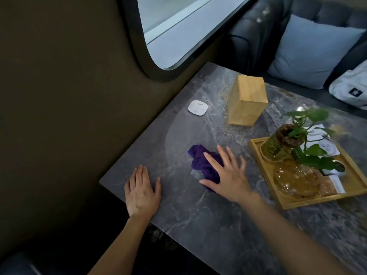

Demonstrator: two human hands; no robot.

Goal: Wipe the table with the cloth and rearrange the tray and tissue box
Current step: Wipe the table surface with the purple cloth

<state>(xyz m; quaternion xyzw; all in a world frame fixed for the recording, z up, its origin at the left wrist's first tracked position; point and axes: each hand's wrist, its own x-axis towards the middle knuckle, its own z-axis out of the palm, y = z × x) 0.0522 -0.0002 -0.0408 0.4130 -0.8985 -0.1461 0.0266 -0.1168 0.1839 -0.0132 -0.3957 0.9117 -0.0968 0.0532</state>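
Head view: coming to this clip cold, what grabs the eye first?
The purple cloth bunched mid-table under the right hand, fingers spread flat, stands out against the grey marble table. The left hand lies flat near the table's near-left corner. Beyond stand an upright wooden tissue box and, at the right, a wooden tray holding a leafy plant in a glass jar.

2 hands (142,192), 1 cloth (202,165) (purple), 1 tray (309,202).

My right hand (228,175) covers part of the cloth (200,161); tray (256,153) cut off at right edge; its cards unreadable.
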